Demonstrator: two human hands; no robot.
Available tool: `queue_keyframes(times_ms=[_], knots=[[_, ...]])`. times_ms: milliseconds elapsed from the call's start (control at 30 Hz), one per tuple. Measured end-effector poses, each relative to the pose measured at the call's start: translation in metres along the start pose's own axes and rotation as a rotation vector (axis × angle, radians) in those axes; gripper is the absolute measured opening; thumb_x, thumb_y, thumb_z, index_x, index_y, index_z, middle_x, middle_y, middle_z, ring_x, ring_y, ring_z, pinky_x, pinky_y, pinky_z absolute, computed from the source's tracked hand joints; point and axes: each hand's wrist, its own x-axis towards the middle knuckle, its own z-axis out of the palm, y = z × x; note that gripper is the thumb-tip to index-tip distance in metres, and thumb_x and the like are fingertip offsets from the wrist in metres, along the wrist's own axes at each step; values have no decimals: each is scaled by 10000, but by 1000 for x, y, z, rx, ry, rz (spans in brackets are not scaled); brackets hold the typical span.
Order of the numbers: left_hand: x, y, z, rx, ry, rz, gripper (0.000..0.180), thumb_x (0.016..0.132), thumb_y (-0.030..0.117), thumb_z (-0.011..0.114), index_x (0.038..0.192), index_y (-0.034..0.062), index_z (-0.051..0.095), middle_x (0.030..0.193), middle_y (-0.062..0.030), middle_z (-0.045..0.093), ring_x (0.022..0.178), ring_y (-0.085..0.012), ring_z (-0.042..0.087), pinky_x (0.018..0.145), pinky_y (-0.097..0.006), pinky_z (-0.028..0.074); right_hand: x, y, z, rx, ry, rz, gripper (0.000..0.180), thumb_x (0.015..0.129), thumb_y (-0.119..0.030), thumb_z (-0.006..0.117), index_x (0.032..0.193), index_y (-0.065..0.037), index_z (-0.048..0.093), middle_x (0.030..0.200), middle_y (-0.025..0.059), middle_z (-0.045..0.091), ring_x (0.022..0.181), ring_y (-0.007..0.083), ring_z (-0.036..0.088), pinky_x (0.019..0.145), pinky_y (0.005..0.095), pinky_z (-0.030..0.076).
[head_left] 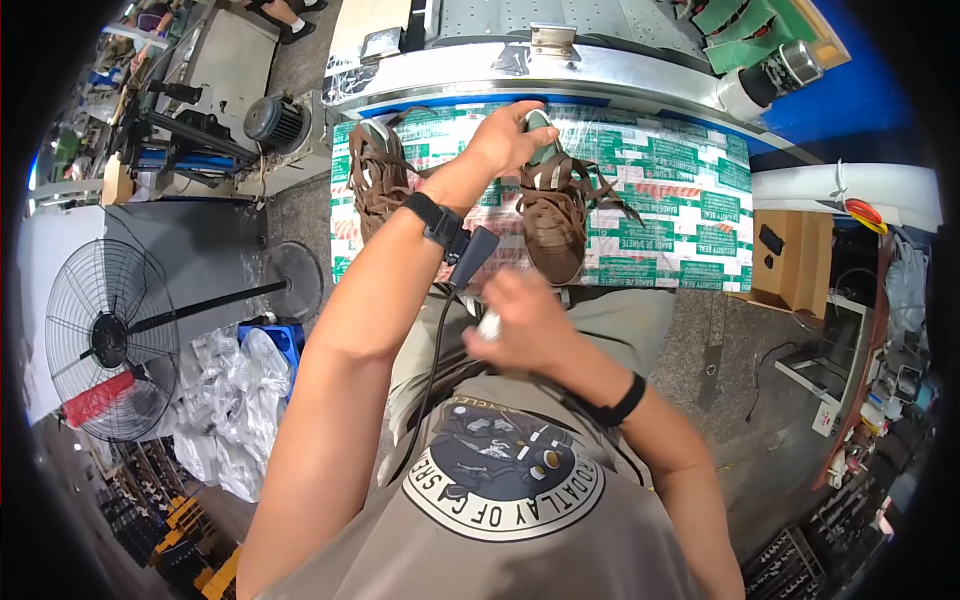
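Brown shoe (555, 235) and its mate rest on the table (690, 225), whose top is wrapped in green-and-white printed tape and is the largest thing within reach. Along the table's far side runs a metal rail (650, 78), just beyond the left hand's fingers; the near edge lies against the person's lap, close to the shoe's toe. Taped surface stretches to the right of the shoe as far as the table's right edge, giving sideways room there, while the left forearm crosses the gap on the other side, toward the second shoe (375, 190), which stands near the left edge. The held shoe sits right of the table's left half, sole down, toe pointing at the person and heel toward the rail, directly under the left hand. That left hand (505, 140) is closed on the heel end, its fingers and thumb bent around the pale green collar. The right hand (530, 325), blurred, is nearer the person, above the lap and just off the toe, its fingers drawn in narrowly around a small white object (488, 326); what that is cannot be told. Loose brown laces (598, 190) trail from the held shoe across the tape to the right.
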Motion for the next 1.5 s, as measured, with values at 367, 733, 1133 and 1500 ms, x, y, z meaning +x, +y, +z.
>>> queue_keyframes(times_ms=[367, 733, 1133, 1500], knots=[[-1, 4, 6, -1, 47, 8, 717, 944, 422, 866, 1548, 132, 612, 1297, -232, 750, 966, -293, 793, 702, -382, 664, 14, 28, -55, -248, -71, 164, 788, 787, -381, 824, 1384, 98, 634, 1032, 193, 652, 967, 375, 660, 880, 467, 509], [-2, 13, 3, -24, 27, -82, 704, 956, 413, 860, 1558, 153, 606, 1290, -191, 756, 951, -270, 770, 672, -401, 670, -11, 42, -65, -6, 203, 261, 752, 769, -257, 835, 1425, 42, 620, 1081, 185, 643, 974, 394, 651, 862, 476, 526], [-4, 12, 4, -42, 20, -85, 703, 957, 431, 859, 1558, 169, 606, 1344, -204, 732, 1021, -284, 770, 701, -401, 686, -2, 43, -65, -278, 47, 189, 770, 763, -334, 832, 1372, 102, 647, 1014, 175, 630, 943, 369, 630, 881, 477, 501], [-7, 17, 1, -118, -4, -125, 705, 953, 409, 872, 1556, 154, 609, 1395, -242, 688, 1078, -299, 748, 708, -416, 673, -6, 34, -53, -57, 122, 257, 745, 752, -299, 836, 1369, 74, 648, 1013, 180, 636, 916, 387, 643, 821, 498, 532]])
